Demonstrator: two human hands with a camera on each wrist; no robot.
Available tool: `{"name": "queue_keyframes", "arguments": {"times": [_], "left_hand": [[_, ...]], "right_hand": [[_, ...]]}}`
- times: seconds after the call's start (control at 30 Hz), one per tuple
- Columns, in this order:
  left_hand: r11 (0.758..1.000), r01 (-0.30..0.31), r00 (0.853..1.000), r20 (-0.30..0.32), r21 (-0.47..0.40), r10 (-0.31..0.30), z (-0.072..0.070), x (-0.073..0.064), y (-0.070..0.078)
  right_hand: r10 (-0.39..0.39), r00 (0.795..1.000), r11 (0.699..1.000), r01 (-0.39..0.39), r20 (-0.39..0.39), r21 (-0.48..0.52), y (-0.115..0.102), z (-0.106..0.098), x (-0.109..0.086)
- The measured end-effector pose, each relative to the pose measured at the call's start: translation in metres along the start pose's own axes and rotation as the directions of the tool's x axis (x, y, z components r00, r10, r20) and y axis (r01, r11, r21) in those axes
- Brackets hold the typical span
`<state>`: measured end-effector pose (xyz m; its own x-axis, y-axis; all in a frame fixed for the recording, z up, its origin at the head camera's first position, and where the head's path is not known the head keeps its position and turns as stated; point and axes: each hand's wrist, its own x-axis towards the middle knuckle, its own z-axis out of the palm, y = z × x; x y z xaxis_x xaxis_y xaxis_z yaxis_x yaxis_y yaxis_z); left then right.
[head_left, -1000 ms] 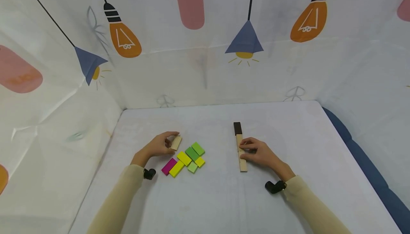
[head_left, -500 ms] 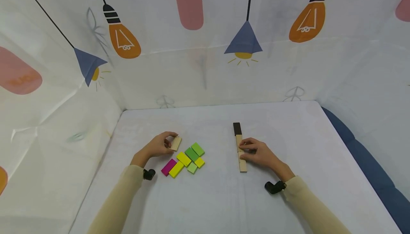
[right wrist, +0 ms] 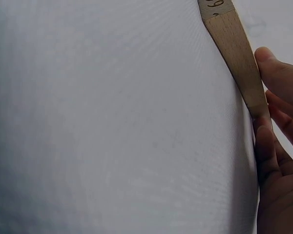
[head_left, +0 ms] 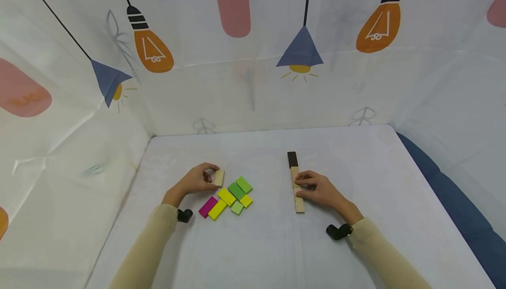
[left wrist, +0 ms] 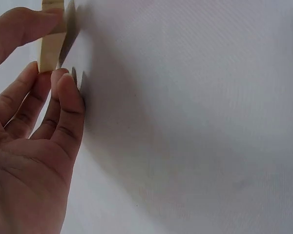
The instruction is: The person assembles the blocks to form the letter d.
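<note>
Left grip [head_left: 194,179] pinching a wooden block [head_left: 219,178], right grip [head_left: 319,190] relaxed against wooden row [head_left: 300,205], white table [head_left: 253,254], lamp-printed white wall [head_left: 221,91]

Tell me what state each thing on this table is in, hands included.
Left hand: pinching the pale block
Pale block: held, partly covered by that hand
Right hand: touching the pale row
Pale row: laid end to end, partly covered
Dark block: unheld, at the row's far end
Coloured blocks: clustered, untouched
</note>
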<state>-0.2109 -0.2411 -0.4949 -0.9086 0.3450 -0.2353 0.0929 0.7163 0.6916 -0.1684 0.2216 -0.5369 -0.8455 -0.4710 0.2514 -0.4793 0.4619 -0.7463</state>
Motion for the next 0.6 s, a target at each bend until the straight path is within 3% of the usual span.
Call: {"name": "queue_keyframes", "arguments": {"times": [0.6], "left_hand": [[0.998, -0.059, 0.990, -0.129, 0.000, 0.058, 0.005, 0.016, 0.026]], "right_hand": [[-0.012, 1.000, 1.000, 0.012, -0.001, 0.023, 0.002, 0.001, -0.001]]}}
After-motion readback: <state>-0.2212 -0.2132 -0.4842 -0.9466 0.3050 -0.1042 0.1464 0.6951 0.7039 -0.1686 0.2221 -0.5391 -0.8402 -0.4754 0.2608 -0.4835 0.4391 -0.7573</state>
